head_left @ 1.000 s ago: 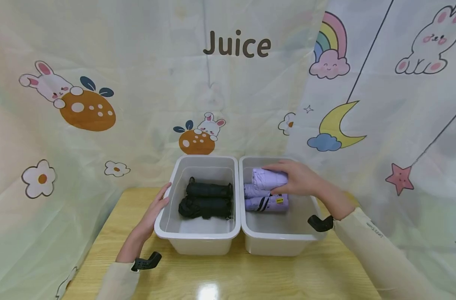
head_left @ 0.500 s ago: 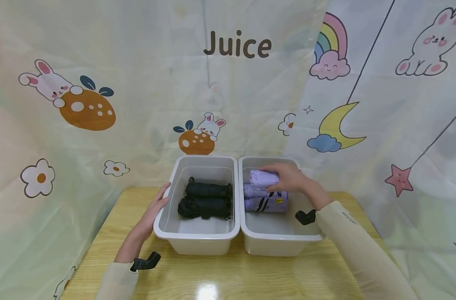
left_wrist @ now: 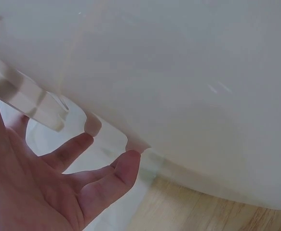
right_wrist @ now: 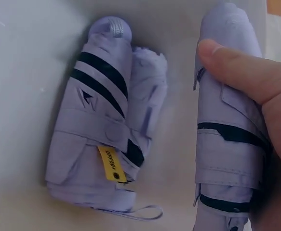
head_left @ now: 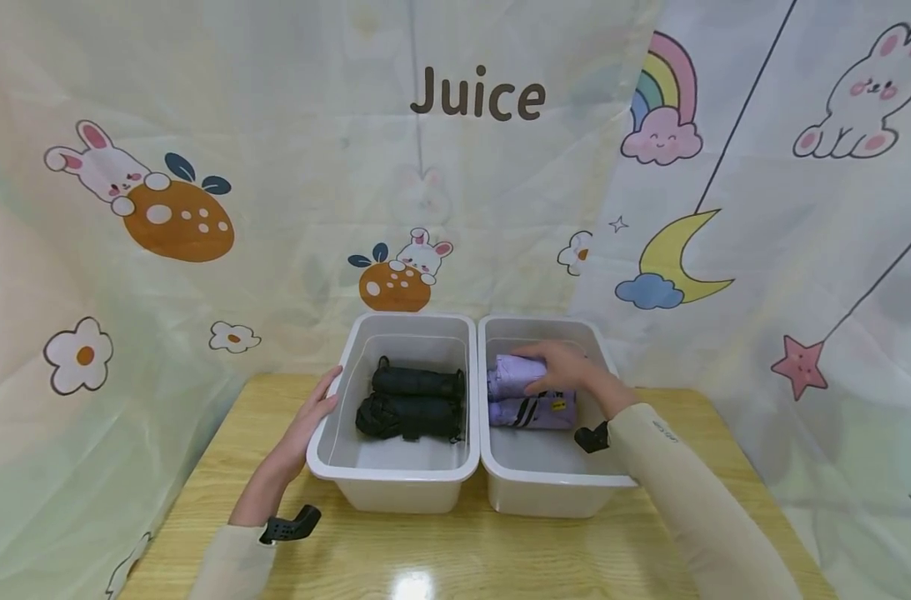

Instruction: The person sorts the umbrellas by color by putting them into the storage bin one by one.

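Note:
My right hand (head_left: 568, 371) grips a folded lilac umbrella (right_wrist: 229, 106) inside the right white bin (head_left: 545, 498), its thumb laid along the fabric in the right wrist view. Two more lilac folded umbrellas lie side by side on the bin floor: a front umbrella (right_wrist: 82, 159) with dark stripes and a yellow tag, and a second umbrella (right_wrist: 152, 79) partly behind it. In the head view the held umbrella overlaps that second one. At the left white bin (head_left: 395, 475), my left hand (head_left: 301, 429) rests its fingertips against the outer left wall, just under the rim.
Two black folded umbrellas (head_left: 417, 415) lie side by side in the left bin. Both bins stand rim to rim on a wooden table (head_left: 350, 558). Behind them hangs a printed cloth (head_left: 290, 208) with rabbits and fruit.
The right hand has moved left and toward the front of the right bin with its umbrella, which now covers the second lilac umbrella in the head view. The left hand stays put.

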### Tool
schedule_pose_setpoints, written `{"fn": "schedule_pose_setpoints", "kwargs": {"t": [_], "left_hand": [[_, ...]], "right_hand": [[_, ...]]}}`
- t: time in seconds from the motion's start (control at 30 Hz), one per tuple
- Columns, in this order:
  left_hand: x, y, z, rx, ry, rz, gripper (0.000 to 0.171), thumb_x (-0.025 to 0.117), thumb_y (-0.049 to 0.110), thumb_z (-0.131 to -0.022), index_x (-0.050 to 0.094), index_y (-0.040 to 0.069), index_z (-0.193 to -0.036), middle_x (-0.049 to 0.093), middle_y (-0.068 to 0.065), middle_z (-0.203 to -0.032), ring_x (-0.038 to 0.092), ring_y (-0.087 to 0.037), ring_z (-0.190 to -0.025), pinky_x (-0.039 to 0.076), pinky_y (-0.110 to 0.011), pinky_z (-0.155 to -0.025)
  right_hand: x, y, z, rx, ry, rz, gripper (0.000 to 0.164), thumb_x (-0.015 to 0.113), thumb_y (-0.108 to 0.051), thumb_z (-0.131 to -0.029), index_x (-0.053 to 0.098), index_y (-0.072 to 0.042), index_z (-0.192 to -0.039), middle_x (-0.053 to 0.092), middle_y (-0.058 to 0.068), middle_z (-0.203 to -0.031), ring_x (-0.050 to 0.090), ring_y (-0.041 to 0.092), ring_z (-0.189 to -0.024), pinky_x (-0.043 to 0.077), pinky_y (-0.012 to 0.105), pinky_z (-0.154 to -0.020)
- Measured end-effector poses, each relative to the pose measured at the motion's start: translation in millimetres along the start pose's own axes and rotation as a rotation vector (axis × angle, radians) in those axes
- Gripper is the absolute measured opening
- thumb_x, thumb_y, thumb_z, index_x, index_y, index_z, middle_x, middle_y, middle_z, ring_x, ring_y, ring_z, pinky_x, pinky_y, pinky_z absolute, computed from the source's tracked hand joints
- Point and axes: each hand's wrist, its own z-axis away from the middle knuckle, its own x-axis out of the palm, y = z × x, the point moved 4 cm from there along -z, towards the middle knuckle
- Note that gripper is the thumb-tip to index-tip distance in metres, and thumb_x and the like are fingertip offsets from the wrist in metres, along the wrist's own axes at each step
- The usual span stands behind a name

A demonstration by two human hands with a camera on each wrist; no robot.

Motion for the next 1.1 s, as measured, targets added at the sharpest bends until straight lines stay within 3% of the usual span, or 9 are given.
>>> {"fn": "schedule_pose_setpoints", "kwargs": {"t": [0.3,0.5,0.73,1.1], "left_hand": [[2.1,-0.3,-2.1,0.003,-0.005,0.006,0.055,0.034,0.032,-0.107,0.013,0.022,-0.157,0.012,-0.016,-0.159,0.028,-0.044,-0.135,0.04,-0.053,-0.095],[1.7,-3.5,3.6,-0.024,0.017,0.009,0.056,0.034,0.032,-0.107,0.012,0.022,-0.157,0.011,-0.015,-0.159,0.027,-0.043,-0.136,0.041,-0.05,-0.094],[1.5,-3.2,1.2,-0.009,0.023,0.006,0.056,0.035,0.032,-0.107,0.014,0.021,-0.157,0.013,-0.014,-0.159,0.028,-0.041,-0.135,0.042,-0.047,-0.094],[0.5,-1.9,0.8,0.004,0.013,0.02,0.055,0.034,0.03,-0.107,0.013,0.021,-0.157,0.012,-0.016,-0.159,0.027,-0.043,-0.135,0.039,-0.053,-0.096]], "right_hand": [[15.5,5.3,-5.3,0.063,-0.05,-0.142,0.076,0.086,-0.021,-0.074,0.053,-0.016,-0.142,0.055,0.006,-0.137,0.054,0.027,-0.114,0.044,0.045,-0.091],[27.3,6.3,-5.6,0.076,-0.119,-0.147,0.074,0.086,-0.02,-0.075,0.053,-0.013,-0.141,0.057,0.011,-0.134,0.055,0.024,-0.106,0.045,0.042,-0.085],[35.0,14.5,-7.0,0.105,-0.098,-0.134,0.074,0.086,-0.018,-0.074,0.054,-0.014,-0.141,0.058,0.011,-0.132,0.056,0.024,-0.105,0.045,0.042,-0.086],[36.6,12.2,-8.8,0.059,-0.112,-0.082,0.07,0.084,-0.016,-0.076,0.054,-0.006,-0.139,0.056,0.013,-0.134,0.051,0.034,-0.12,0.04,0.049,-0.097]]}}
